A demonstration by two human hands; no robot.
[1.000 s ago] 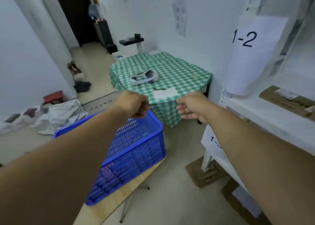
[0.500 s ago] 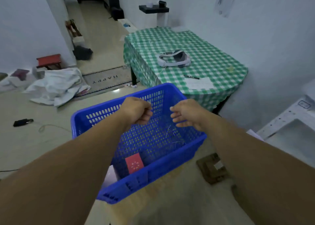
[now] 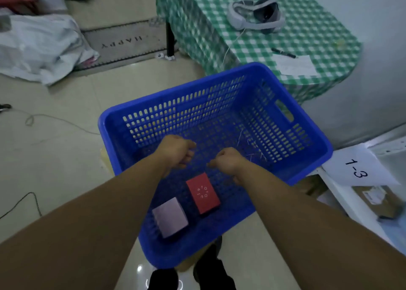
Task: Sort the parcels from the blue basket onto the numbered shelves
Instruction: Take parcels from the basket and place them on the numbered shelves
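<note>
Hands, two, under my remote watch: left hand (image 3: 175, 151) and right hand (image 3: 228, 162) hang side by side over the blue basket (image 3: 219, 75), near each other but apart. Fingers are loosely curled and nothing is held in either.

Basket contents: red parcel (image 3: 205, 193), lying flat with pale lettering on top; pale lilac parcel (image 3: 170, 217), just beside it toward the near wall. Neither is touched.

Shelf (image 3: 347, 210), to my right: paper label 1-3 (image 3: 356, 168); brown cardboard parcel (image 3: 377, 199) lying on it, which I judge already sorted.

Outstanding, by my judgement: two parcels to lift and place. I cannot read a shelf number on either, so their destinations are unknown.
</note>
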